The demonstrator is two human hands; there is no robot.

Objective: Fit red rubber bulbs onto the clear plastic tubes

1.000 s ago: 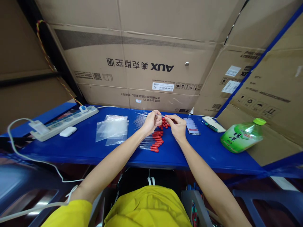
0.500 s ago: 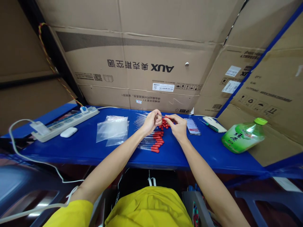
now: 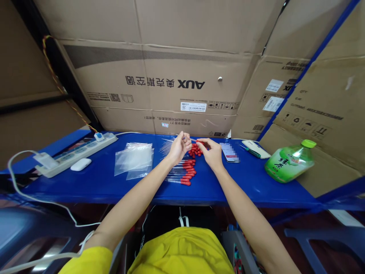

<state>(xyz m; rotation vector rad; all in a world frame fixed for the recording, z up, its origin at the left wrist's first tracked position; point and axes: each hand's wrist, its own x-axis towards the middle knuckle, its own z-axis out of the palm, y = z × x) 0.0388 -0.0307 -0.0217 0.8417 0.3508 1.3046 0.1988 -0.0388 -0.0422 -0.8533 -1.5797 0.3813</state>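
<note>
My left hand (image 3: pixel 179 147) is closed round a thin clear tube, a dropper (image 3: pixel 190 139), held above the blue table (image 3: pixel 99 179). My right hand (image 3: pixel 210 151) pinches a small red rubber cap (image 3: pixel 199 142) at the tube's right end. Both hands meet over a loose pile of red caps (image 3: pixel 195 150). Just in front of them lies a row of finished droppers with red bulbs (image 3: pixel 185 172). More bare clear tubes (image 3: pixel 167 146) lie behind my left hand.
Clear plastic bags (image 3: pixel 134 160) lie left of the hands. Further left are a white power strip (image 3: pixel 75 153) and a white earbud case (image 3: pixel 81 164). A phone (image 3: pixel 229 152), a second phone (image 3: pixel 256 149) and a green bottle on its side (image 3: pixel 288 163) lie to the right. Cardboard boxes (image 3: pixel 159 87) wall the back.
The hands stay together at the same spot, still working the cap and tube. The head view has tipped up slightly, so everything sits a little lower and to the left.
</note>
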